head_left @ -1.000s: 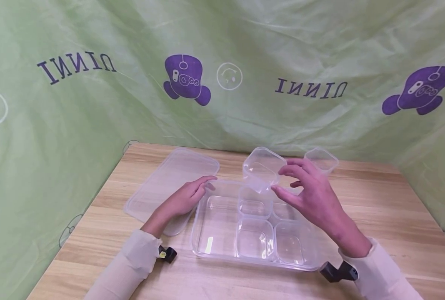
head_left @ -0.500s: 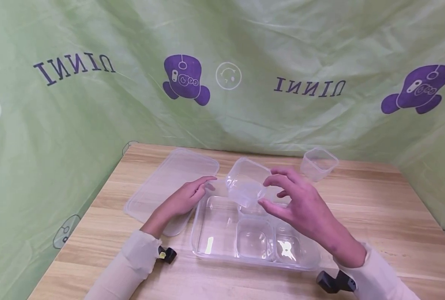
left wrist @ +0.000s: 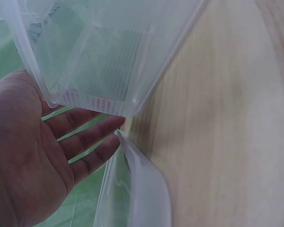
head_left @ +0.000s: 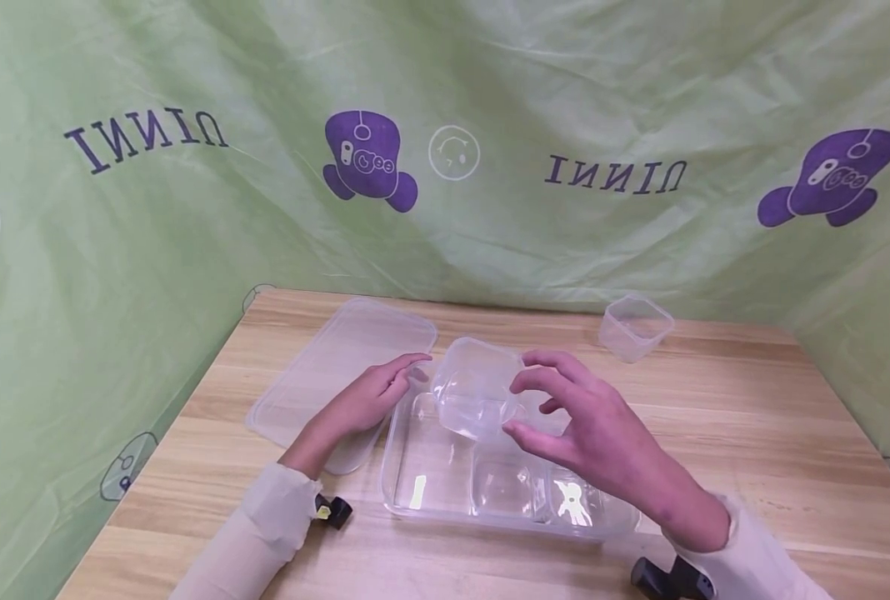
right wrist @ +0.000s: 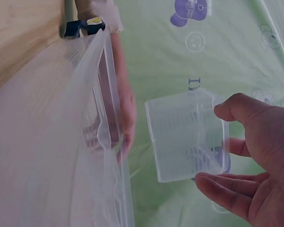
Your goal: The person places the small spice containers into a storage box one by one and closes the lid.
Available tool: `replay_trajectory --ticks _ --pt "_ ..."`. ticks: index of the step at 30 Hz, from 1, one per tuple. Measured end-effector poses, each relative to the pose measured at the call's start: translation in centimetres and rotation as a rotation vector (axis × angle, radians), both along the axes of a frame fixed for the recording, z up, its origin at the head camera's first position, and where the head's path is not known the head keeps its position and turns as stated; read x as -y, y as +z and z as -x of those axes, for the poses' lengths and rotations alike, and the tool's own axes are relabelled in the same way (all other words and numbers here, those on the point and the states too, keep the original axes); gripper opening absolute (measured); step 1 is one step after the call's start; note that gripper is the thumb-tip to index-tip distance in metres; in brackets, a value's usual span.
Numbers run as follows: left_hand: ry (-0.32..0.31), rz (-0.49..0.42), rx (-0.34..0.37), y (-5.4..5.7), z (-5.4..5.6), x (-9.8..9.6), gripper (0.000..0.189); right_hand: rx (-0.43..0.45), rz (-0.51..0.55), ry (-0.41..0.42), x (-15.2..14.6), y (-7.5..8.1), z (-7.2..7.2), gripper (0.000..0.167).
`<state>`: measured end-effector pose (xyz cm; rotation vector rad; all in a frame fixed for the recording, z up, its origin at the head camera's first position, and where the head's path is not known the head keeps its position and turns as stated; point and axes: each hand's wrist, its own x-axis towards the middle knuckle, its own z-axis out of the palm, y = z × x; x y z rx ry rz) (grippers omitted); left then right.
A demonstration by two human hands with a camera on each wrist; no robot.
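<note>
My right hand (head_left: 595, 425) pinches a small clear plastic container (head_left: 475, 387) by its right side, thumb against fingers. It hangs tilted above the back left of a large clear storage box (head_left: 415, 510), apart from the box in the right wrist view. Smaller clear containers, one of them at the front middle (head_left: 507, 485), stand in the box's middle and right; its left part holds none. My left hand (head_left: 373, 392) rests against the box's left side near the back corner. In the left wrist view its fingers (left wrist: 87, 139) stretch out under the box wall (left wrist: 94, 56).
A flat translucent lid (head_left: 317, 375) lies on the wooden table left of the box, partly under my left forearm. Another small clear container (head_left: 635, 332) stands at the back right. A green printed curtain (head_left: 490, 225) surrounds the table.
My right hand has carried the small container left and toward me, from behind the large box to over its back left part. My left hand stays in place.
</note>
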<state>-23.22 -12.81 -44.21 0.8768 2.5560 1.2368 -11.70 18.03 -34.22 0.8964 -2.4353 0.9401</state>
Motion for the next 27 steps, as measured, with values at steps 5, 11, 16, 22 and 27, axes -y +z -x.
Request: replay_trajectory --ticks 5,11,16,22,27 --pt "0.004 0.003 -0.017 0.1 -0.1 0.0 0.047 0.011 -0.018 0.016 0.5 0.1 -0.6 0.036" --pt "0.01 0.015 -0.029 0.1 0.0 0.1 0.048 0.014 -0.029 0.032 1.1 0.1 -1.0 0.036" --pt "0.005 0.024 -0.054 0.1 0.1 0.1 0.048 0.042 -0.014 0.038 1.6 -0.2 -1.4 0.035" --pt "0.006 0.028 -0.043 -0.1 0.2 0.1 0.045 0.059 -0.01 0.078 2.0 -0.6 -1.7 0.036" --pt "0.012 0.02 -0.025 -0.2 0.2 0.1 0.045 0.051 -0.019 0.105 2.2 -0.9 -1.7 0.035"
